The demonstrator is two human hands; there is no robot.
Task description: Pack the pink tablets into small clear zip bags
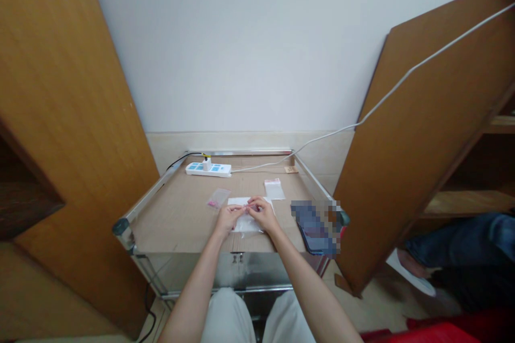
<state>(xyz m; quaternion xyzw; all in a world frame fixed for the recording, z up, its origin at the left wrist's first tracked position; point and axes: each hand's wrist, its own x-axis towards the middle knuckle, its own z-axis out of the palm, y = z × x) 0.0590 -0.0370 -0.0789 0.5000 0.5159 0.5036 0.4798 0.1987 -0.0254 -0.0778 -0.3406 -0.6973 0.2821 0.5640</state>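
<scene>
- One bare left hand [227, 218], one bare right hand [263, 214]: fingers nearly closed, pinching a small pinkish translucent item [247, 207], details unclear.
- Item above the brown-topped, metal-framed rectangular table [169, 217], nearer its front edge.
- Judged light, soft, slippery; hold by edges.

Table top [173, 214]: matt, brown, cardboard-like. Table rim [241, 153]: smooth, shiny metal, with dark, plastic-looking corner cap [120, 226]. Power strip [219, 170]: smooth white plastic. Bag of pink pieces [221, 195] and flat bag [275, 191]: thin, clear plastic film. White sheet [247, 223]: paper-like. Left panel [56, 75] and right panel [426, 96]: smooth brown wood, soft sheen. Wall [249, 48]: smooth, matt. Trousers [228, 316]: pale, matt cloth.
</scene>
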